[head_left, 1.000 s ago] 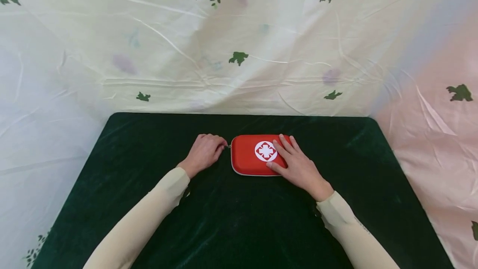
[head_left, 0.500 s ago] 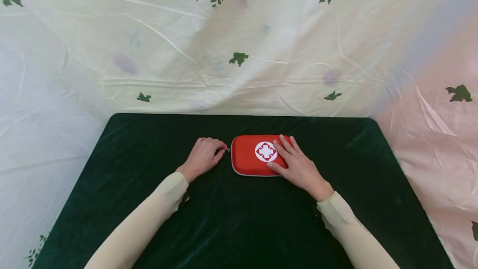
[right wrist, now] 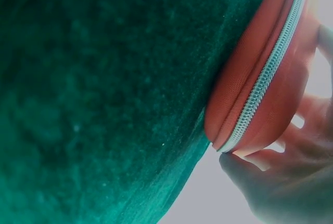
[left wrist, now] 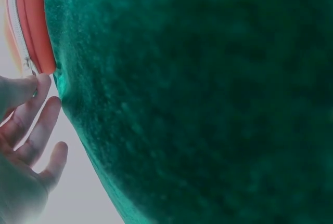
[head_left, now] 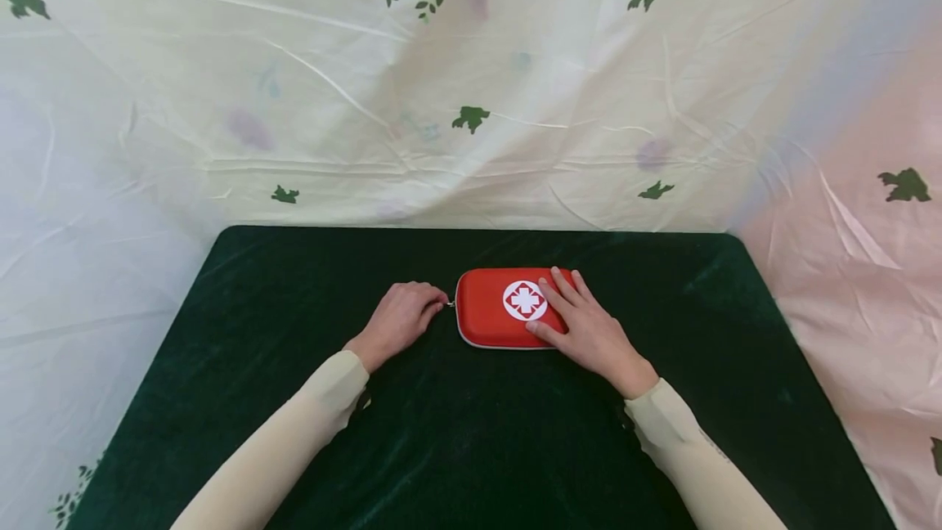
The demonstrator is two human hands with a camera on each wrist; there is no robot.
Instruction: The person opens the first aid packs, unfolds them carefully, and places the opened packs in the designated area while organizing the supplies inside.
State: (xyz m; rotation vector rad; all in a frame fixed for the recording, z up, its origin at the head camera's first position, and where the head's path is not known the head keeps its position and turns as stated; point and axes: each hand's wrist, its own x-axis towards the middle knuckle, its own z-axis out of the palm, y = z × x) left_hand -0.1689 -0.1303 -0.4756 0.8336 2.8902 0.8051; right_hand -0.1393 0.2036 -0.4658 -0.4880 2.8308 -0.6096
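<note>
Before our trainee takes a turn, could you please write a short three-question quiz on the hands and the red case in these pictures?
1. Multiple choice: what pinches the zipper pull at one end of the red case?
A) neither hand
B) the right hand
C) the left hand
2. True or false: the right hand lies on top of the case with its fingers spread.
3. Fill in the blank: in the middle of the round emblem on the case is a white ____.

Key:
1. C, the left hand.
2. True.
3. Cross.
</note>
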